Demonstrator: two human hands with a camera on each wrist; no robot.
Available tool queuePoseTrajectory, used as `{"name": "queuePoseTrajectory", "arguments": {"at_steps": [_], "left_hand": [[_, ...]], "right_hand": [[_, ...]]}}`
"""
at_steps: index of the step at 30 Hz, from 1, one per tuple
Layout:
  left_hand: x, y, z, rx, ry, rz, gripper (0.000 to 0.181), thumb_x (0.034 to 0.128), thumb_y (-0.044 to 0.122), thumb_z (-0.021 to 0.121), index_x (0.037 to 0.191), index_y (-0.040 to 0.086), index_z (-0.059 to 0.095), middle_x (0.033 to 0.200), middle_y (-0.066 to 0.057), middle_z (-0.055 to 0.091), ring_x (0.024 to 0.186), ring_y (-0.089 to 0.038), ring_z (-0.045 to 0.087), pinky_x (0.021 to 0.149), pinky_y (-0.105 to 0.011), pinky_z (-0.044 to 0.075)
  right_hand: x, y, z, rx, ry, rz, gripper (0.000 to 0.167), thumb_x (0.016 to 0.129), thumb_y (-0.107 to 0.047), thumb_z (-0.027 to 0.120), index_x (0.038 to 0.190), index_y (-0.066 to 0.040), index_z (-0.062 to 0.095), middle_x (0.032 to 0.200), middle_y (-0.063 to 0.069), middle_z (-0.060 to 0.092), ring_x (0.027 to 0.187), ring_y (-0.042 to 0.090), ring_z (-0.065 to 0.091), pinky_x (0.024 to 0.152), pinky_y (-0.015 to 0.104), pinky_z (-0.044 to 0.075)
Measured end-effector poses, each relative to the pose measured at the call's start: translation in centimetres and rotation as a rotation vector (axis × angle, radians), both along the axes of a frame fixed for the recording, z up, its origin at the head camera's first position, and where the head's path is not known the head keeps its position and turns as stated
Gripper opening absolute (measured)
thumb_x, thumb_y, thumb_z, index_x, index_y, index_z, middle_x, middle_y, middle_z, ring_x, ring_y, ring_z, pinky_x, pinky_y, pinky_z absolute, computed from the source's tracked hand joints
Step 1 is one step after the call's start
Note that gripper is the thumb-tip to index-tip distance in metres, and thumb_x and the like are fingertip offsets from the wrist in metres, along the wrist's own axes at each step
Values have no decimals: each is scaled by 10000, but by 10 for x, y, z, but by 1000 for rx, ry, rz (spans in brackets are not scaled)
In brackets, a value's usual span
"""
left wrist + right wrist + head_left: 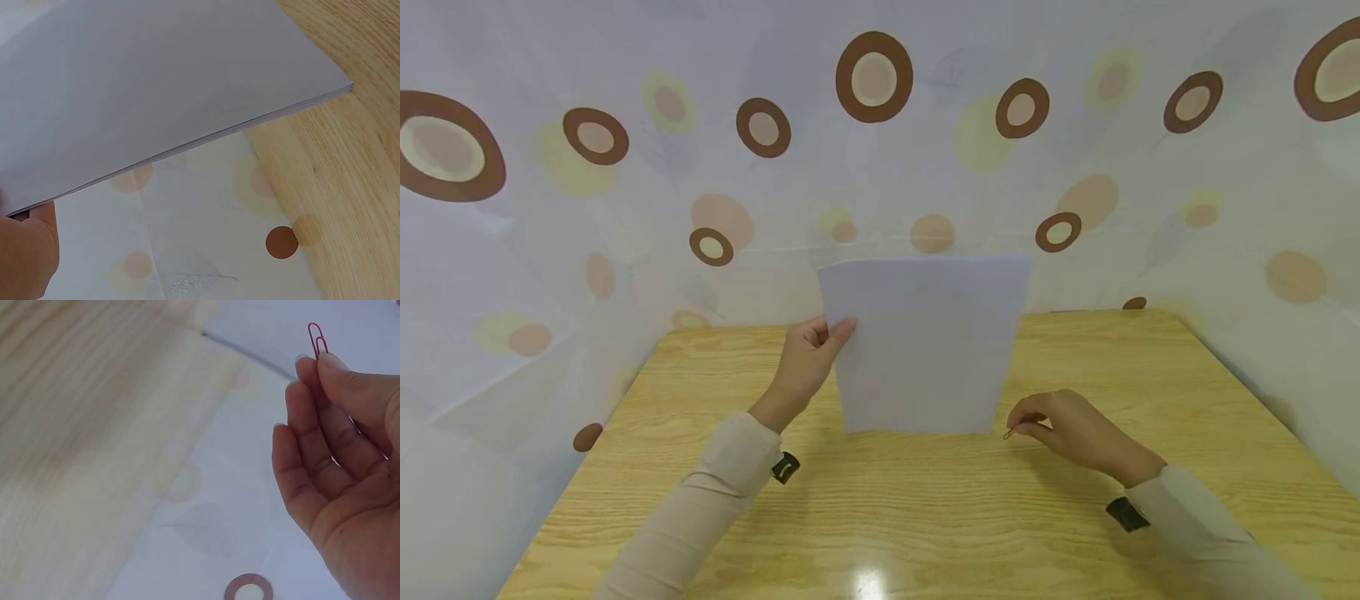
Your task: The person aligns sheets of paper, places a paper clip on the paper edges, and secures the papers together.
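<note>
A stack of white paper sheets [928, 346] stands upright, its lower edge at or just above the table. My left hand [805, 358] grips its left edge, thumb on the near face and fingers behind, partly hidden. The left wrist view shows several layers along the edge of the paper [175, 81], with the left hand [28, 250] at the corner of the picture. Beside the lower right corner of the paper, my right hand [1078, 433] pinches a red paper clip [318, 339] between thumb and index finger. The clip does not touch the paper in the head view.
A light wooden table [910, 517] spreads below both hands. Behind it and at both sides hangs a pale sheet [820, 192] patterned with brown, peach and yellow ovals. Dark straps show at both wrists.
</note>
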State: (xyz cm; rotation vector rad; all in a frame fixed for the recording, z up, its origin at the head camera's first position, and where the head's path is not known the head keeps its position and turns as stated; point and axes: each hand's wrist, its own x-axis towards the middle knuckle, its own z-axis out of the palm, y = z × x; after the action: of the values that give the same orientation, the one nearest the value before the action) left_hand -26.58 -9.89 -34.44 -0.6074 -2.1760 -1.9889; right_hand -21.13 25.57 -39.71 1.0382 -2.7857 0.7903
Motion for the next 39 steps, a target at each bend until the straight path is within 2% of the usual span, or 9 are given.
{"name": "queuePoseTrajectory", "arguments": {"at_steps": [4,12,16,21,25,29,33,35,39], "left_hand": [[0,0,-2,0,6,-3,299,977,164,571,1113,-90,650,1003,-216,700,849,-109,681,794,-274,533],[1,0,-3,0,3,-12,292,975,165,574,1103,-85,656,970,-197,709,836,-104,675,788,-260,524],[2,0,-2,2,-4,-9,295,973,171,577,1103,-82,657,976,-196,708,849,-108,678,806,-266,523],[3,0,-2,14,-10,-9,305,973,178,579,1122,-77,652,1018,-218,696,869,-123,682,828,-288,527],[3,0,-5,19,-31,-7,317,972,195,583,1133,-70,650,1037,-202,697,892,-130,679,851,-291,519],[3,0,-7,8,-52,9,321,970,212,587,1119,-63,658,1004,-175,708,879,-129,674,841,-285,514],[5,-1,-7,4,-51,14,318,970,211,587,1123,-59,658,1004,-176,707,880,-136,675,846,-293,513],[5,-1,-7,3,-47,10,319,970,209,587,1129,-59,655,1017,-179,704,889,-137,674,854,-295,511],[4,0,-6,5,-40,-1,322,971,207,584,1137,-61,651,1031,-185,699,893,-137,674,856,-297,513]], "right_hand": [[3,-12,11,-17,70,14,154,853,-16,687,917,-155,701,891,-57,695,800,71,645,691,239,534],[10,-33,43,-167,377,72,316,741,84,754,908,-167,662,932,-65,643,811,35,586,667,186,494],[13,-44,68,-242,418,90,355,740,111,745,907,-193,668,1071,24,660,753,16,575,602,112,421],[11,-56,90,-285,488,92,359,734,117,751,885,-202,679,1196,72,628,706,6,529,559,123,374],[10,-63,100,-329,549,104,344,712,133,761,871,-163,687,1206,92,619,878,93,586,699,138,423],[8,-67,106,-354,627,93,324,707,135,764,868,-137,698,1204,119,629,1064,246,552,842,226,393],[5,-69,110,-381,727,21,269,710,114,773,864,-99,721,1226,138,626,1059,328,499,850,339,354],[3,-69,110,-409,752,-29,245,708,104,780,847,-91,731,1266,142,605,1120,350,464,916,397,345],[-3,-64,111,-465,708,-77,255,705,118,777,820,-105,733,1388,138,514,1337,340,320,1079,519,253]]}}
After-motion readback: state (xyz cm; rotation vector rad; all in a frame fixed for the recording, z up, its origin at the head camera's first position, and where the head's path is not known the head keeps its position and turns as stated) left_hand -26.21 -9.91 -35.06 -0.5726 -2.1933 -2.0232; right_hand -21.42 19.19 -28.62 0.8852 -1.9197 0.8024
